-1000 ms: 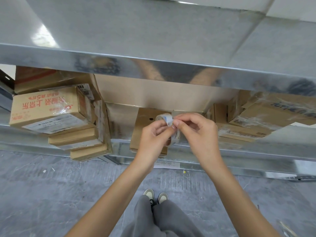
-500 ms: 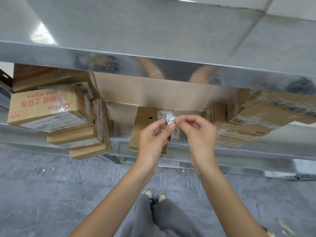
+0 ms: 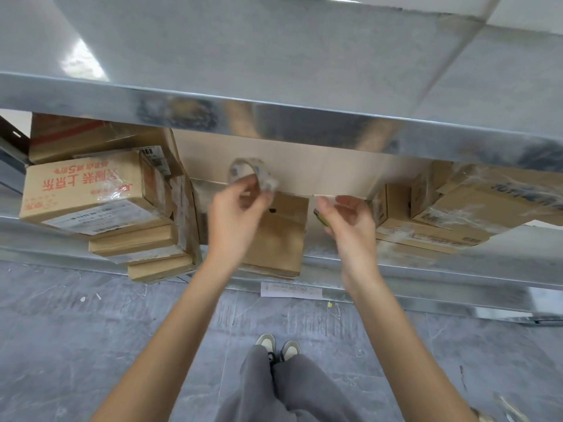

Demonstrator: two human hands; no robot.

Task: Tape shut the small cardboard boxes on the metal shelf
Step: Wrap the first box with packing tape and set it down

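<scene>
A small brown cardboard box [image 3: 278, 239] lies on the lower metal shelf [image 3: 426, 266], right in front of me. My left hand [image 3: 234, 214] holds a roll of clear tape [image 3: 251, 175] up above the box's far left corner. My right hand [image 3: 347, 223] is to the right of the box with its fingers curled, thumb and forefinger pinched together as if on the pulled tape end. Both hands are blurred, and the clear strip between them is hard to make out. A small green and yellow thing [image 3: 320, 219] shows beside my right fingers.
The upper shelf's metal edge [image 3: 274, 117] overhangs close above my hands. Taped boxes are stacked at the left [image 3: 91, 196] and at the right [image 3: 451, 214] of the lower shelf. A white paper slip [image 3: 291, 290] lies on the grey floor below.
My hands were together picking at the roll; now they have pulled apart, the left carrying the roll up and left, the right moving right.
</scene>
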